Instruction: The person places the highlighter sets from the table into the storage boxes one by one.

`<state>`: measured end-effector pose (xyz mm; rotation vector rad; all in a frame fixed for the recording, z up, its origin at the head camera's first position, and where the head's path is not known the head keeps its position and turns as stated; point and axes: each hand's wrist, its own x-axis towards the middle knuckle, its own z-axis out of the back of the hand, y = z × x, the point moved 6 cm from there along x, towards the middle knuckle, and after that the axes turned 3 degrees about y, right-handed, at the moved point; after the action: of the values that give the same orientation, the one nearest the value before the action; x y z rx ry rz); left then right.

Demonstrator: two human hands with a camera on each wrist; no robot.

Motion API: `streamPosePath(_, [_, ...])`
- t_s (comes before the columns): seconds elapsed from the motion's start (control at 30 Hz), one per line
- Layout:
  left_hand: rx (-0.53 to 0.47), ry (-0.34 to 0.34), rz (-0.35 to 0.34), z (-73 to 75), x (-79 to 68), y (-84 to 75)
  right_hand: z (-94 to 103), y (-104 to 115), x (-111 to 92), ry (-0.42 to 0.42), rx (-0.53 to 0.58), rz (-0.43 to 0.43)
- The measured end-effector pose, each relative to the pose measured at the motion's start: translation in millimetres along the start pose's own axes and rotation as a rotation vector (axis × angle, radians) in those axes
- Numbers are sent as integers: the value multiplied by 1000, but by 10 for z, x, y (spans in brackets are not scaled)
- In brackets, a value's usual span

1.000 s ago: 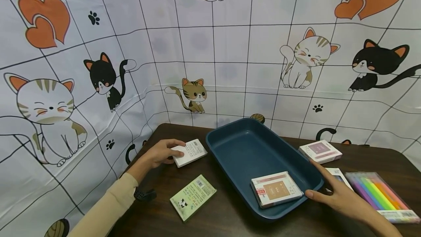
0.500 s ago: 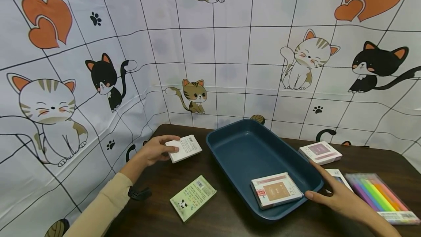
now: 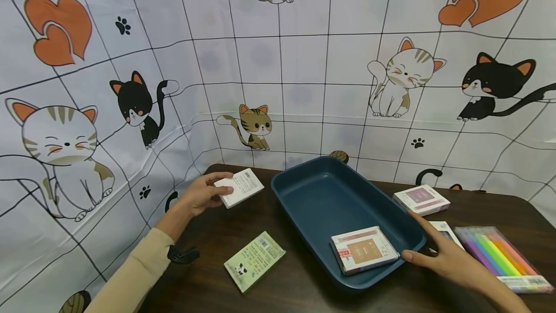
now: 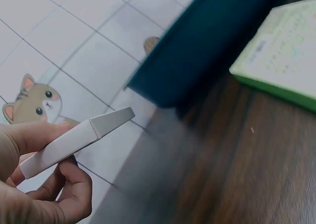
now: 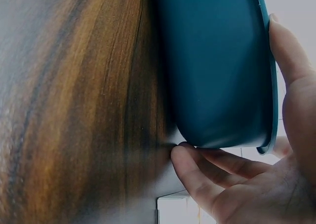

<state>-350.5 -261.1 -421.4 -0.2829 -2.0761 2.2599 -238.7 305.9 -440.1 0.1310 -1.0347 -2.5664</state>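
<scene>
My left hand (image 3: 204, 192) pinches a thin white box (image 3: 241, 187) by its left end, thumb on top and fingers beneath; printed text and a barcode face up. In the left wrist view the box (image 4: 79, 140) shows edge-on. A deep blue tray (image 3: 323, 197) stands at its right, angled across the table. My right hand (image 3: 447, 255) grips the tray's near right corner. In the right wrist view the thumb lies at the rim and the fingers (image 5: 197, 174) bend against the outer wall. Inside the tray's near end lies a white box with a tan label (image 3: 365, 250).
A green box (image 3: 255, 261) lies on the dark wooden table (image 3: 304, 289) left of the tray. Right of the tray are a white box with a purple label (image 3: 421, 199), a partly hidden white box (image 3: 445, 231) and a pack of coloured pens (image 3: 499, 252). A cat-print curtain (image 3: 304, 62) hangs behind.
My left hand has moved the white box slightly left and away, raising it in view. The right hand stays at the tray's corner, and the tray has not moved.
</scene>
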Motion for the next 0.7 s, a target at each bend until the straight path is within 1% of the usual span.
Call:
streamPosePath(0.17, [-32, -16, -33, -33, 7, -77, -6, 4, 10, 6, -5, -5])
streamPosePath(0.33, [-61, -31, -70, -71, 12, -169, -9, 16, 28, 5, -9, 11])
streamPosePath(0.47, [-75, -47, -76, -70, 7, -221, -10, 13, 34, 2, -11, 17])
streamPosePath(0.63, [-65, -63, -73, -63, -31, -267, -12, 5, 24, 7, -17, 8])
streamPosePath(0.7, [-60, -56, -74, -79, -36, -282, -12, 2, 19, 9, -15, 5])
